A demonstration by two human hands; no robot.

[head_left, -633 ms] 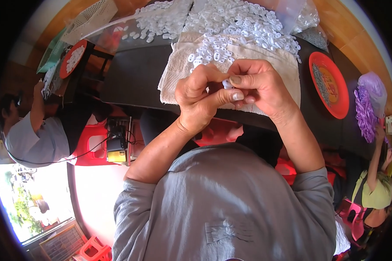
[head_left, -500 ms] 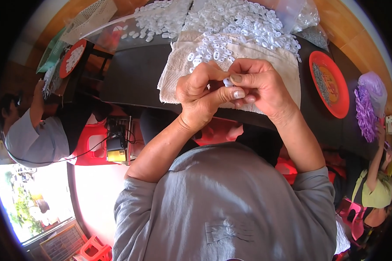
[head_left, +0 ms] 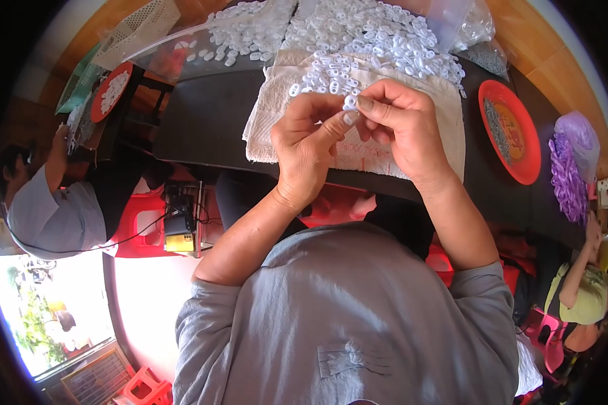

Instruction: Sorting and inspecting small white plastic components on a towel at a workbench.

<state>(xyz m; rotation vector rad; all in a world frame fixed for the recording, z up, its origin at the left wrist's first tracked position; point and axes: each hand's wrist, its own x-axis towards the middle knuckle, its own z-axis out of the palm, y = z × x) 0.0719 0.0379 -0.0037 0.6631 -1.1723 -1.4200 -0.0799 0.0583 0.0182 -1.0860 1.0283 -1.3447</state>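
Above a pale towel [head_left: 439,128], my two hands meet at a small white oval plastic piece [head_left: 350,102] with a hole in it. The thumb and fingers of my right hand [head_left: 412,131] pinch it from the right. My left hand [head_left: 302,138] is curled, its thumb and fingers closing on the piece from the left; part of its grip is hidden. Just beyond my fingers, a small heap of similar white two-holed pieces [head_left: 334,74] lies on the towel.
A large pile of white pieces [head_left: 365,30] covers the table's far side. At right stand a red oval tray [head_left: 528,152] with small grey parts and a purple bundle [head_left: 566,179]. At left, a co-worker [head_left: 61,209] sits near a red plate [head_left: 123,73]. Another person [head_left: 584,290] is at far right.
Both hands have moved slightly away from me, and the white piece now shows more fully at my fingertips. My left hand's fingers have shifted, uncovering red print on the towel.
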